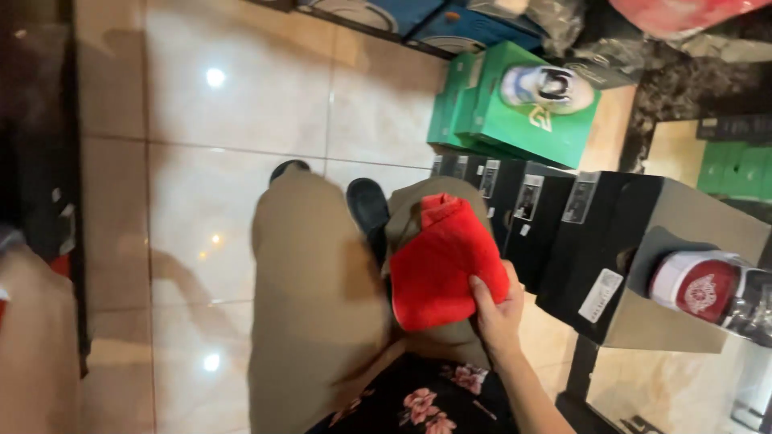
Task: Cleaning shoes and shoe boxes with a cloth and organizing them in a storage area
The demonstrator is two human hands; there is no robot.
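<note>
My right hand (494, 309) grips the lower right edge of a folded red cloth (441, 261), thumb on top. The cloth rests on my right thigh, on khaki trousers (318, 297). My black shoes (367, 205) show beyond the knees on the glossy tiled floor (201, 161). My left hand is out of sight.
A row of black shoe boxes (555, 221) stands just right of my leg. Green boxes (523, 108) are stacked behind them, with blue boxes (450, 24) farther back. A red and white shoe (704, 289) sits on a tan box at the right. Dark furniture (40, 161) lines the left edge.
</note>
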